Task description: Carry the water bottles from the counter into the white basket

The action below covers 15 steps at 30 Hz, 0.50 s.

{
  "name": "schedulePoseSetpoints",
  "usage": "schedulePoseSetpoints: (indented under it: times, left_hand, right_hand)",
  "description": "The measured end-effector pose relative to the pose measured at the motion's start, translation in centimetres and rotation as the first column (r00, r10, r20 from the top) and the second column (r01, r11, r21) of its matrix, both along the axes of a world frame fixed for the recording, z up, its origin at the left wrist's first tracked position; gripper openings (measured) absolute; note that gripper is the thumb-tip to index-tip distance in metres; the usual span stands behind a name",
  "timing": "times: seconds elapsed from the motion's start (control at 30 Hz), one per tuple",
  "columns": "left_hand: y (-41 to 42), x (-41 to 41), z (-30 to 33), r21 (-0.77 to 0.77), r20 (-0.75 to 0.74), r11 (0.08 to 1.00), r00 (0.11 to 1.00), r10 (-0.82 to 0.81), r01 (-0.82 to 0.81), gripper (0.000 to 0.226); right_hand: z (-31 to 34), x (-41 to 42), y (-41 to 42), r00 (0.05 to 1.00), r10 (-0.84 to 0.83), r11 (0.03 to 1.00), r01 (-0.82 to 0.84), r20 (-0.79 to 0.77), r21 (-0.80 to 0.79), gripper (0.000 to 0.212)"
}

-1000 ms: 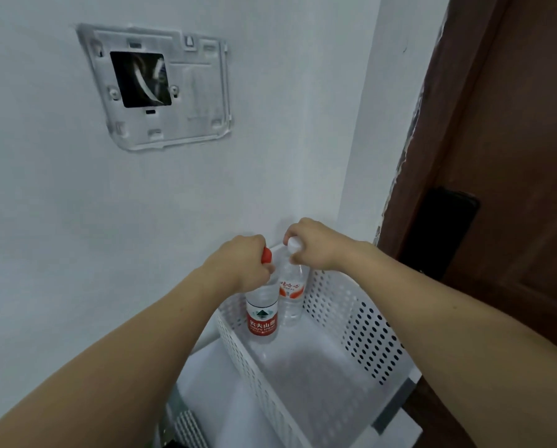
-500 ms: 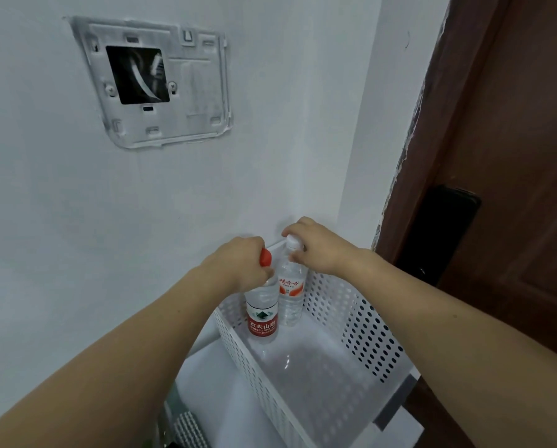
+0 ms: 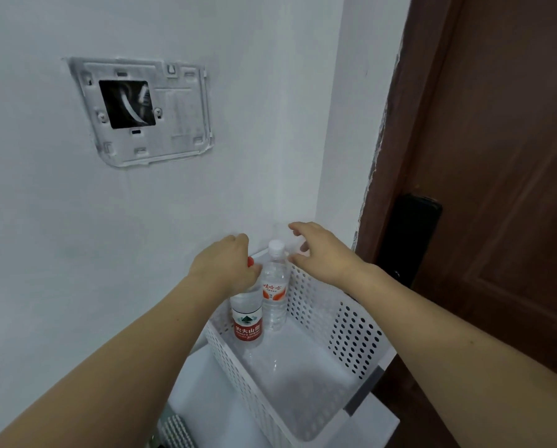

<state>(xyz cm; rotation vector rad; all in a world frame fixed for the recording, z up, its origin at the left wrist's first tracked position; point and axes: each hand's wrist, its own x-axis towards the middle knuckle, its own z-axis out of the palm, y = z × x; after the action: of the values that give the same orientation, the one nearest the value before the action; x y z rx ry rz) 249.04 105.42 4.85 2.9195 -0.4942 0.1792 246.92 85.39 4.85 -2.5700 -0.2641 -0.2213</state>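
My left hand (image 3: 227, 265) grips the neck of the red-capped bottle (image 3: 246, 318), upright in the white basket's (image 3: 351, 334) far corner. Touching it, the white-capped bottle (image 3: 274, 292) stands free. My right hand (image 3: 322, 253) hovers beside, fingers spread.

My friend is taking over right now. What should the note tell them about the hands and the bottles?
Left hand: holds the red-capped bottle by its top.
Right hand: open, fingers spread just above and beside the white-capped bottle, not touching it.
Both bottles stand upright, side by side, in the far corner of the white basket.
Done: both bottles in view are in the basket.
Left: let go of the red-capped bottle. The counter is out of view, so check it for more bottles.
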Motion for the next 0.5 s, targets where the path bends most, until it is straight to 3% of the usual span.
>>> schedulePoseSetpoints:
  times: [0.2,0.5]
  left_hand:
    - [-2.7,-3.4,3.4,-0.007,0.353,0.973,0.911,-0.215,0.232,0.045]
    - [-10.9,-9.5,6.5,-0.037,0.502,0.822,0.722,-0.476,0.568,0.052]
  right_hand:
    - [3.2,-7.4,-3.6,0.970,-0.181,0.983,0.176,0.161,0.045,0.061]
    - [7.4,-20.2,-8.9,0.849,-0.453,0.882,0.471,0.272,-0.001,0.067]
